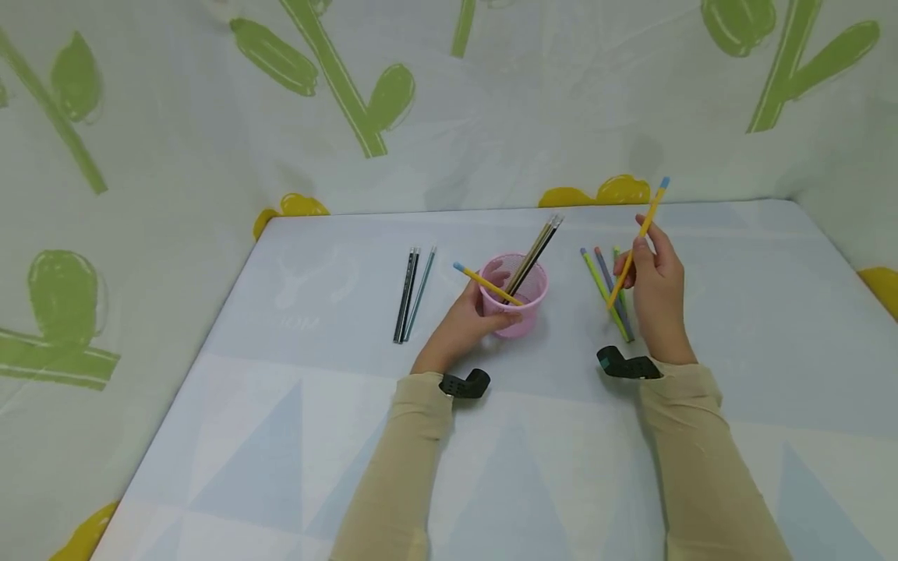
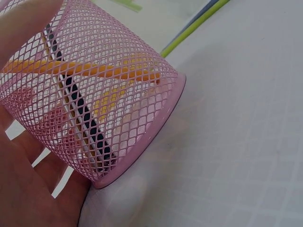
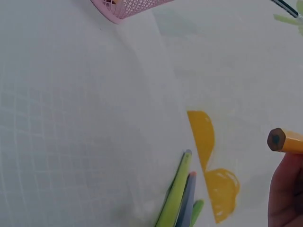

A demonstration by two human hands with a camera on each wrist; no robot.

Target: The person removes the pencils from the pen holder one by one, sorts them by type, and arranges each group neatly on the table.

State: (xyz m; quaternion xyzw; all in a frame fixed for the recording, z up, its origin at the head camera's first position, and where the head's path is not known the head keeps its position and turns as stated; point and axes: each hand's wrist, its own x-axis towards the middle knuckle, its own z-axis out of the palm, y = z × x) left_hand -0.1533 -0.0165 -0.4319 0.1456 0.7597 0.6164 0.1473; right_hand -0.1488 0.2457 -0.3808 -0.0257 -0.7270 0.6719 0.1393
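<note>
Head view: right hand (image 1: 661, 294) holds pencil (image 1: 652, 210); tabletop lettering (image 1: 300, 322) illegible.

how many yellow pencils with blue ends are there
2. One yellow pencil is held in the right hand; the other pencil leans inside the pink mesh cup.

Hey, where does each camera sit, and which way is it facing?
Head: worn on the head, looking forward and down at the table; both sleeves, the left hand and the right hand show.
Left wrist: on that wrist, facing the side of the pink mesh cup; part of the left hand shows at the left.
Right wrist: on that wrist, facing past loose pencils toward the printed backdrop; part of the right hand shows lower right.
Shared: both wrist views show the cup and loose pencils.
</note>
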